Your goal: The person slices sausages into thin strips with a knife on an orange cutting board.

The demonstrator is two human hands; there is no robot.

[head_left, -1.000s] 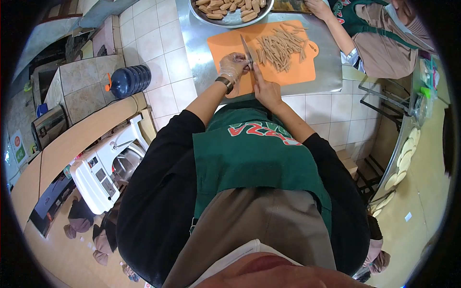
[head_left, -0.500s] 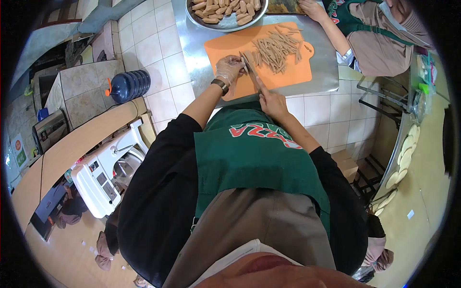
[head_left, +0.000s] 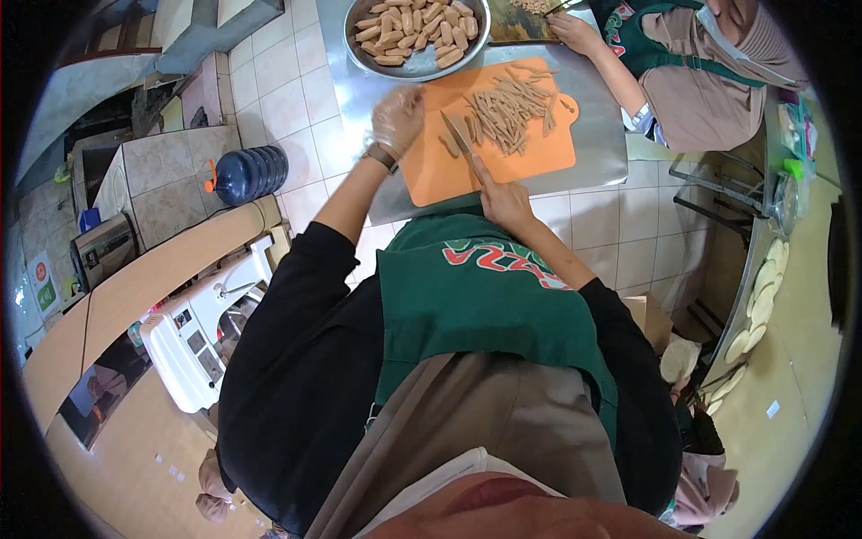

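Observation:
My right hand [head_left: 505,203] is closed around the handle of a knife [head_left: 458,136], whose blade lies over the orange cutting board [head_left: 432,184] and points up and left. Just left of the blade rest small brown sausage pieces [head_left: 449,146]. Right of it spreads a heap of thin sausage strips [head_left: 507,112]. My left hand [head_left: 398,119], in a clear plastic glove, hovers by the board's left edge, apart from the knife. Its fingers are curled in, and whatever they may hold is hidden.
A metal bowl [head_left: 352,47] of sausages stands behind the board on the steel table [head_left: 600,144]. At the back right, a co-worker's hand [head_left: 576,34] works over a dark board [head_left: 512,29]. A blue water bottle [head_left: 251,175] lies to the left.
My left hand has moved left and away from the blade, where it was beside the knife. The knife stays in my right hand. The co-worker's hand has shifted slightly.

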